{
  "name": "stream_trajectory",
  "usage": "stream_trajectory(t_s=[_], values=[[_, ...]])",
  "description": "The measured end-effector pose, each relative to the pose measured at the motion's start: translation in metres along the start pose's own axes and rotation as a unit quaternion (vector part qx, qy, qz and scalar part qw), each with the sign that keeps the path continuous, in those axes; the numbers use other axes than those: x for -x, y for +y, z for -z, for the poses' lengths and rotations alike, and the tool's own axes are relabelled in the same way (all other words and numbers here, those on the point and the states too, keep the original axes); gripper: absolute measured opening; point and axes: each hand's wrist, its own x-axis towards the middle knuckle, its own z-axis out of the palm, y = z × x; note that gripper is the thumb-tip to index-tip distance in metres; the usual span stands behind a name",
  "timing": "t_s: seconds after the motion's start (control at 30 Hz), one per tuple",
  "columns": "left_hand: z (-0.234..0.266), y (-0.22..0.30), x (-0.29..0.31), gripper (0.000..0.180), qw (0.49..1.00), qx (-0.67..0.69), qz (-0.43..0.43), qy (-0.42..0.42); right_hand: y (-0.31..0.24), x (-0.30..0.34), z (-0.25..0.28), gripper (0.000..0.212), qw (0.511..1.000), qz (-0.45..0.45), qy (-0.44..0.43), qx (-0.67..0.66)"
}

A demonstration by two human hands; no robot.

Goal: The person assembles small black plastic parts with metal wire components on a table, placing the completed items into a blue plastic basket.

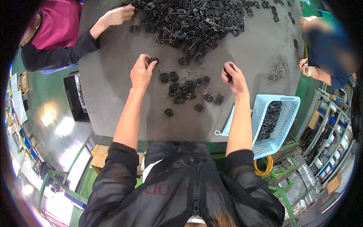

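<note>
My left hand (pixel 140 75) pinches a black plastic buckle (pixel 153 60) between thumb and fingers, just above the grey tabletop (pixel 113 102). Across from it, my right hand (pixel 238 80) has its fingers curled round another black buckle (pixel 227 72), partly covered by the fingers. Between the two hands lies a small heap of black buckles (pixel 185 90), several with thin bent wire hooks among them. Two loose buckles sit nearer to me, one of them a black buckle (pixel 169 112) at the heap's near left.
A large pile of black buckles and wire hooks (pixel 196 22) covers the far table. At right are a mound of wire pieces (pixel 280 69) and a light blue basket (pixel 293 113) holding black parts. Co-workers' hands show at far left (pixel 119 16) and right (pixel 304 68).
</note>
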Motion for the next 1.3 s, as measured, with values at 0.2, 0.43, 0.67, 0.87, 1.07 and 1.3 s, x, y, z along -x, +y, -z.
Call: stream_trajectory(t_s=[0.2, 0.43, 0.67, 0.87, 1.07, 1.3], values=[[0.006, 0.004, -0.005, 0.031, 0.998, -0.021, -0.011, -0.066, 0.011, 0.053, -0.014, 0.023, 0.975, 0.049, 0.020, -0.215], [0.017, -0.018, 0.007, 0.019, 0.959, 0.229, 0.095, -0.140, 0.019, 0.032, -0.059, 0.026, 0.829, 0.071, 0.078, 0.549], [-0.003, 0.030, 0.039, 0.026, 0.990, 0.041, -0.036, -0.132, 0.043, 0.058, -0.051, 0.029, 0.878, 0.036, 0.131, 0.460], [-0.036, 0.033, 0.053, 0.033, 0.984, -0.102, -0.065, -0.129, 0.048, 0.124, -0.023, 0.026, 0.961, 0.006, 0.126, 0.248], [-0.027, 0.047, 0.061, 0.046, 0.993, -0.105, -0.021, -0.057, 0.028, 0.212, 0.029, 0.024, 0.963, 0.067, 0.236, 0.113], [-0.051, 0.032, 0.044, 0.042, 0.994, -0.074, 0.000, -0.076, 0.071, 0.262, 0.145, 0.031, 0.862, 0.108, 0.445, 0.219]])
